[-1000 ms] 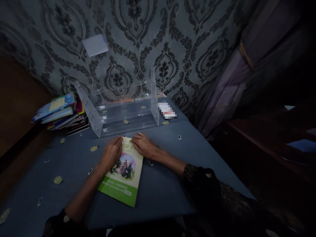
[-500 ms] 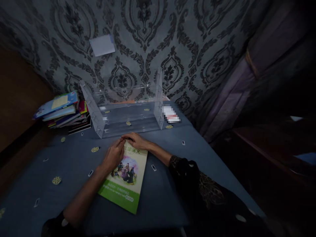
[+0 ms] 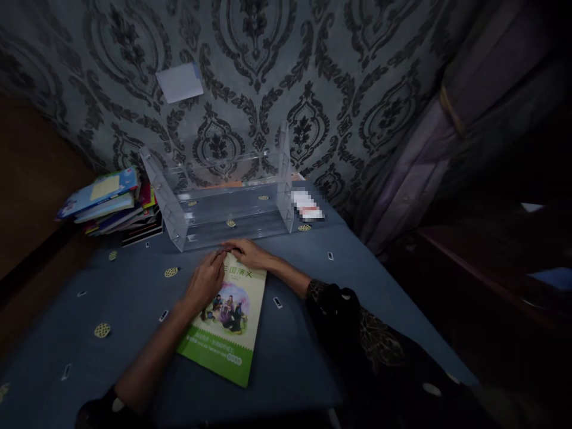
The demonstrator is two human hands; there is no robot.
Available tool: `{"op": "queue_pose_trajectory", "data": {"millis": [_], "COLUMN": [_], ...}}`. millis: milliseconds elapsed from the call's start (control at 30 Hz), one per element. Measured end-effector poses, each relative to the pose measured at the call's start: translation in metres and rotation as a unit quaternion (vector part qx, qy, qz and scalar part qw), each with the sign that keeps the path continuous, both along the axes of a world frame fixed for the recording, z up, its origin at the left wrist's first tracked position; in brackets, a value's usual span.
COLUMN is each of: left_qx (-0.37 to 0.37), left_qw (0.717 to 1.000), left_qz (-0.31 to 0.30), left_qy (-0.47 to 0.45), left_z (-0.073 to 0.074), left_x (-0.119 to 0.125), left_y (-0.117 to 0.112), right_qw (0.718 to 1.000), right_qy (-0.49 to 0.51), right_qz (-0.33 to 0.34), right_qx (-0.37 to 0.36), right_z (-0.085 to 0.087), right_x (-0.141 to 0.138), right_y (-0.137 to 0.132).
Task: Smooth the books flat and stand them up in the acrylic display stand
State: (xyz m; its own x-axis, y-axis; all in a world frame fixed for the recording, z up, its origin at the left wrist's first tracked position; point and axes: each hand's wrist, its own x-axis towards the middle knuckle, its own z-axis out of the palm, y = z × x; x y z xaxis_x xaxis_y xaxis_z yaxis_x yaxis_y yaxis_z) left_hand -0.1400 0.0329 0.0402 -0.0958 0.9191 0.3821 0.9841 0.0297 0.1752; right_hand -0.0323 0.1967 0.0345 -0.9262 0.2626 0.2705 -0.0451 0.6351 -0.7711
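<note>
A paperback book (image 3: 232, 333) with a cream and green cover lies on the blue tablecloth in front of me, slightly turned. On its upper left part rests my left hand (image 3: 207, 275), fingers together and bent toward the top edge. My right hand (image 3: 248, 253) curls over the top edge from the right, its fingertips close to those of the left. Both hands grip the book there; the undersides of the fingers are hidden. Just beyond them stands a clear plastic rack (image 3: 232, 196) with side panels and crossbars.
A messy stack of books (image 3: 107, 199) lies left of the rack. Right of it is a blurred-out white and red item (image 3: 307, 205). Behind rises a patterned wall (image 3: 259, 77) with a white card (image 3: 180, 82); a tied curtain (image 3: 415, 161) hangs at the right.
The view has shifted slightly, so the rack and wall sit a little farther left. Both hands stay at the book's top with hardly any movement.
</note>
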Motion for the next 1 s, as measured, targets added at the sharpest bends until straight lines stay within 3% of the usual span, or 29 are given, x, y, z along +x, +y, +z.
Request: {"op": "queue_pose_trajectory", "data": {"millis": [433,733,1000], "left_qx": [-0.016,-0.02,-0.039], "left_qw": [0.998,0.998,0.998], "left_qz": [0.003,0.011,0.002], "left_qy": [0.065,0.051,0.046], "left_z": [-0.002,-0.001,0.004], "left_x": [0.0,0.001,0.003], "left_y": [0.001,-0.001,0.0], "right_qw": [1.0,0.997,0.996], "right_qy": [0.006,-0.02,-0.017], "right_qz": [0.007,-0.014,-0.003], "right_qx": [-0.012,0.075,0.087], "right_z": [-0.002,0.003,0.003], "right_x": [0.005,0.011,0.013], "right_y": [0.004,0.001,0.0]}}
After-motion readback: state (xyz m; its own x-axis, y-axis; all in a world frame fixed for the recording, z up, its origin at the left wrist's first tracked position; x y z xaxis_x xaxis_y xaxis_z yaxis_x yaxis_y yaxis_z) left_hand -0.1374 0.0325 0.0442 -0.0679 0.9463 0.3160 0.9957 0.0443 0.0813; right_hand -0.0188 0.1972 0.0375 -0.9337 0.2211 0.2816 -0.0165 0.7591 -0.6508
